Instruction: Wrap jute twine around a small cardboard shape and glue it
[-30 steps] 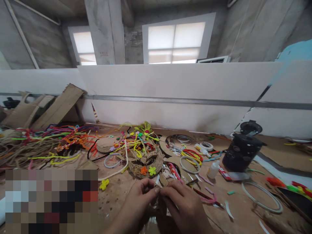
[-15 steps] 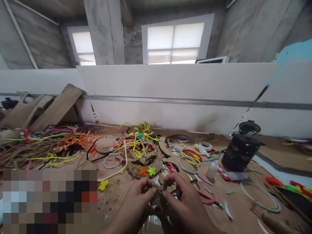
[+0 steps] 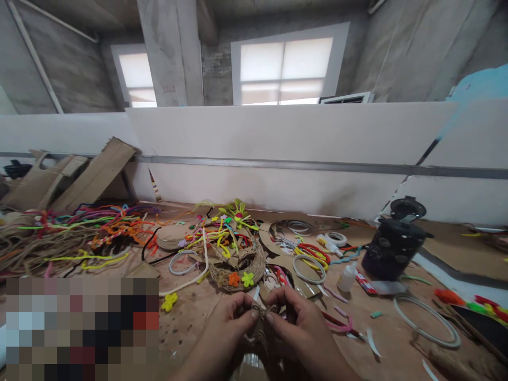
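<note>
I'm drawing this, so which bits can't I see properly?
In the head view:
Twine piece: partly hidden by the left hand and right hand, its lower end in shadow.
Lower left: covered by mosaic squares.
Dark flat object: cut off by the right edge.
White squeeze bottle: any writing too small.

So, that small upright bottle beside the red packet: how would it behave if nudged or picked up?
The small bottle looks like pale plastic, so it's probably light. Standing upright, it might tip if pushed near its narrow top. Its body appears rounded, so it could roll once down, perhaps until the red packet stops it.
</note>
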Action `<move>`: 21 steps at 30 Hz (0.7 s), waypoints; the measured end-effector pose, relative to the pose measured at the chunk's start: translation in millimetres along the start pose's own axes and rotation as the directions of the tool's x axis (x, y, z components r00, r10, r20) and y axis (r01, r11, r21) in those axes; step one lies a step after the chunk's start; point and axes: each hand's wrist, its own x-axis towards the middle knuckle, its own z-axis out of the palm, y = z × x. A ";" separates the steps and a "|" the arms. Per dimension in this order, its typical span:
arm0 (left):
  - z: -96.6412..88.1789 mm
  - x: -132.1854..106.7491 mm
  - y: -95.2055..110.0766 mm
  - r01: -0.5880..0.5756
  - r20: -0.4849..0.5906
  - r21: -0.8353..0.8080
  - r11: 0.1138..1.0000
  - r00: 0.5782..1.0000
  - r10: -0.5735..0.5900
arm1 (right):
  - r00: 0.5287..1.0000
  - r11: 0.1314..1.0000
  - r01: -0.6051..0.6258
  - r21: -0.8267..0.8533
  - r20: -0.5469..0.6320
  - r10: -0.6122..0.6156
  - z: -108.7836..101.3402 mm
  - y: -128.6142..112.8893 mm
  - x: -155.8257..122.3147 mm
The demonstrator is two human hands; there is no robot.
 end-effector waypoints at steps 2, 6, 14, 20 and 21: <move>-1.5 2.1 -2.6 0.010 0.017 -0.045 0.999 1.000 -0.009 | 0.997 0.992 -0.075 0.103 0.019 0.074 0.1 -0.4 0.7; -2.7 4.2 -5.2 0.018 0.010 -0.061 0.998 1.000 -0.017 | 0.998 0.986 -0.058 0.156 -0.017 0.061 0.0 1.5 1.9; -0.2 -1.0 -0.6 0.016 -0.017 -0.031 0.999 1.000 -0.017 | 0.993 0.983 -0.121 0.136 0.008 0.121 1.3 2.2 1.9; -2.9 0.5 -6.2 -0.057 -0.002 0.015 0.998 0.998 0.057 | 0.994 0.991 -0.105 0.082 -0.001 0.105 3.5 -4.4 0.7; -3.5 1.1 -6.6 -0.051 0.004 0.010 0.999 0.999 0.051 | 0.994 0.990 -0.109 0.088 -0.002 0.110 3.4 -3.9 0.9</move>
